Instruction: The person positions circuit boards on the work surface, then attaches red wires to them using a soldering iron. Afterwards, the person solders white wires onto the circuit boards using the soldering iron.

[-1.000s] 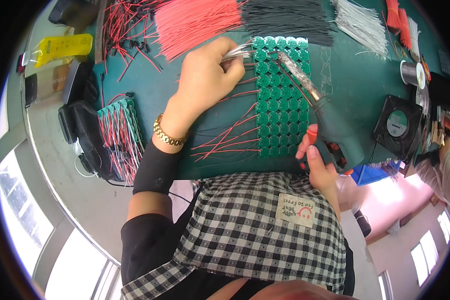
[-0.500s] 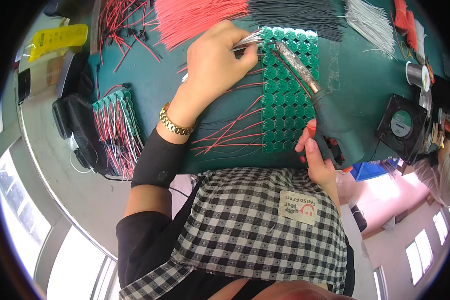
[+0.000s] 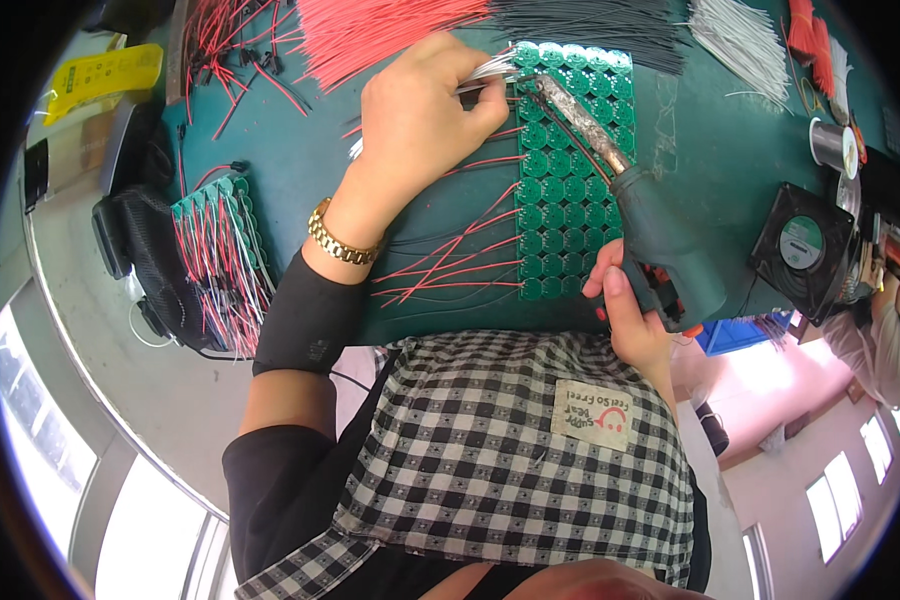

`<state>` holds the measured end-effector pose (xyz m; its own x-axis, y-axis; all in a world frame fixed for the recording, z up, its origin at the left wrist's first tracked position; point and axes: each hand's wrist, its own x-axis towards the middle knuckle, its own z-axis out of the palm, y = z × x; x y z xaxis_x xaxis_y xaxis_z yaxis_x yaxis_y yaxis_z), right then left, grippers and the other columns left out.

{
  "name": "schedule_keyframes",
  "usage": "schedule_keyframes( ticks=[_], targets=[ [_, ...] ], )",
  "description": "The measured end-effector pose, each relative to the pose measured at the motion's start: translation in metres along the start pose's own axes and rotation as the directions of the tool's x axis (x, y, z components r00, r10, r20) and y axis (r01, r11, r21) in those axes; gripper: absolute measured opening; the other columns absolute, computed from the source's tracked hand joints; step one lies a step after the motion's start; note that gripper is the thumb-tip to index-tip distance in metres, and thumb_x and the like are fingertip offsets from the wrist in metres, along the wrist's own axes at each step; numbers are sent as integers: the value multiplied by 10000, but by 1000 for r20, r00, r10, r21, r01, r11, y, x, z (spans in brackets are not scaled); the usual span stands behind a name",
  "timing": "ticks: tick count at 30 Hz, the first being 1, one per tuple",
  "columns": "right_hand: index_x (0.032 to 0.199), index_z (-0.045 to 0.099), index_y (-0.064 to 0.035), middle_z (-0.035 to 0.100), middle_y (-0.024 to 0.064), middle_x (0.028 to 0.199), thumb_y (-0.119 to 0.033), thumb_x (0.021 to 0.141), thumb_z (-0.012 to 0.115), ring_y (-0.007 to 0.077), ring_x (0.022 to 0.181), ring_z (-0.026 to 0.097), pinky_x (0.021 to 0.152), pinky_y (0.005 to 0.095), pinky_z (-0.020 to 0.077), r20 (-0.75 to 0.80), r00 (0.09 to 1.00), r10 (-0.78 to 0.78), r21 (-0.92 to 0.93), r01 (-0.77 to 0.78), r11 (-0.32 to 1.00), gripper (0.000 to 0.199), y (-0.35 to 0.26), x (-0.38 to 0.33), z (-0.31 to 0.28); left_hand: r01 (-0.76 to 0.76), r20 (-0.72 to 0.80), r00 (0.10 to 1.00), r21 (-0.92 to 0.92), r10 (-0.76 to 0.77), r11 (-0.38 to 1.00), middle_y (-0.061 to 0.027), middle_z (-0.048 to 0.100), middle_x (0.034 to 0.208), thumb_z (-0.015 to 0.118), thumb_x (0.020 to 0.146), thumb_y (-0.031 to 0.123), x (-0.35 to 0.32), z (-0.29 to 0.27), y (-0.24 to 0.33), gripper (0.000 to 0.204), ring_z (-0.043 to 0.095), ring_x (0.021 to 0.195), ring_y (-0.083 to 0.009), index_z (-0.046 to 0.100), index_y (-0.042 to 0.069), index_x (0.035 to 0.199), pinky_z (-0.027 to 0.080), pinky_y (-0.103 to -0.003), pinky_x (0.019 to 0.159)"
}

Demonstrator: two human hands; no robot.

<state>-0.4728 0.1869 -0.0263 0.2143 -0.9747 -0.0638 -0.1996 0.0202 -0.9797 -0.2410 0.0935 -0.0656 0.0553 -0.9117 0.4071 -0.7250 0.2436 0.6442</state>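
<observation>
We see a green surface (image 3: 710, 180); on it we tag circuit-board panel (image 3: 558, 215), red wire pile (image 3: 380, 35), black wire pile (image 3: 600, 32), white wire pile (image 3: 742, 48), spool (image 3: 830, 146), black fan (image 3: 802, 243).

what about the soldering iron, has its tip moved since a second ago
Yes: judged against the green circuit board panel, the tip of the soldering iron has shifted left, closer to the white wires in the left hand.

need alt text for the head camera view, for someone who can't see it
A person's right hand holds a soldering tool over a green circuit-board panel, while the left hand pinches white wires near the panel's upper-left corner. Red wires extend from its left edge; a red wire pile and a black wire pile lie beyond.
</observation>
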Motion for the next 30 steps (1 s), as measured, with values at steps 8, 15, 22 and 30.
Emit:
schedule_keyframes(
  ticks=[8,15,22,30],
  targets=[
    [1169,502,21,585,109,825,-30,826,563,123,637,535,566,256,472,-6,1000,-10,189,11,982,352,-4,-4,-6,2,9,1000,17,-3,1000,2,597,705,681,677,151,1,-1,0,95,602,600,-186,678,94,752,474,-311,530],
    [1154,489,45,604,137,830,-140,837,555,151,625,551,585,271,454,-29,1000,4,68,-2,998,373,-9,-9,-7,-53,-34,998,-45,51,998,-18,566,675,674,683,89,0,1,-2,73,498,492,-123,665,58,748,399,-250,475],
    [1157,480,42,604,139,836,-132,832,547,153,625,549,589,276,453,-42,998,53,109,-48,993,375,-6,-14,-8,-63,-44,997,-25,62,998,-24,568,694,677,692,95,1,1,-2,75,504,501,-137,650,60,752,408,-256,484],
    [1164,464,22,594,123,854,-120,847,548,154,661,551,623,278,460,5,987,158,152,-157,976,358,-10,-18,0,-35,62,997,-96,41,995,-6,606,949,686,693,81,-4,-12,4,97,556,564,-113,650,32,768,446,-235,524]
  ],
)
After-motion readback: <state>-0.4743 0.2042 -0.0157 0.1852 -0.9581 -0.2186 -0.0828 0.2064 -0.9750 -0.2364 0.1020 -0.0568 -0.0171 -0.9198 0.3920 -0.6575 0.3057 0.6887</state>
